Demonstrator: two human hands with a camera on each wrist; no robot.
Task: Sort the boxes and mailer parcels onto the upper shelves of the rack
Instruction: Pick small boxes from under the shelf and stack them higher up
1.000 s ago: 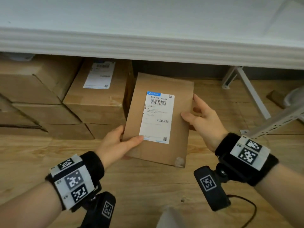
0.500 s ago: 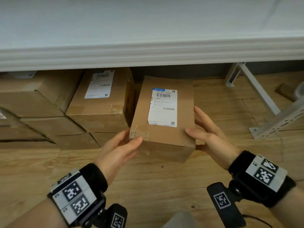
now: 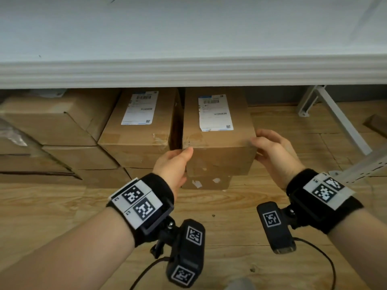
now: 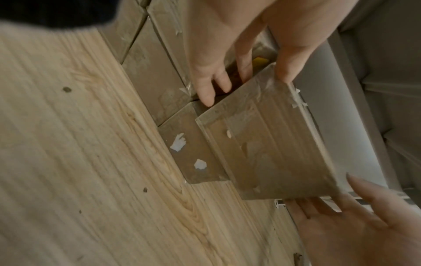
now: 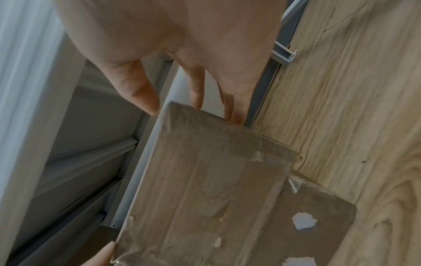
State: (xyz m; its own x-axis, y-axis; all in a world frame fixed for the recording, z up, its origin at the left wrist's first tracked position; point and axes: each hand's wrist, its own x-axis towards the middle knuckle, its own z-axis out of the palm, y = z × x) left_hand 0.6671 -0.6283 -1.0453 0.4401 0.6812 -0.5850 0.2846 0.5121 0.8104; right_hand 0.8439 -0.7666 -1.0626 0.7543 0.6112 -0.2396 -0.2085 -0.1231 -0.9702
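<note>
A brown cardboard box point(image 3: 217, 143) with a white shipping label point(image 3: 214, 113) rests on a lower cardboard box point(image 3: 206, 182) on the floor, under the white rack shelf point(image 3: 188, 72). My left hand point(image 3: 178, 158) holds its front left corner, thumb on the top edge. In the left wrist view the left hand's fingers point(image 4: 227, 75) reach down the gap beside the box point(image 4: 268, 147). My right hand point(image 3: 266, 143) clasps the front right corner. In the right wrist view the right hand's thumb and fingers point(image 5: 193, 86) straddle the box's point(image 5: 205, 189) far edge.
Another labelled box point(image 3: 142, 126) stands close against the held box's left side. More cardboard boxes point(image 3: 52, 126) are stacked further left. A white rack leg and brace point(image 3: 335, 118) stand to the right on the wooden floor point(image 3: 240, 216). The shelf's top surface point(image 3: 188, 28) is bare white.
The box was tipped up in both hands. It has come level and moved forward under the shelf, and now rests on the lower box beside the other labelled one.
</note>
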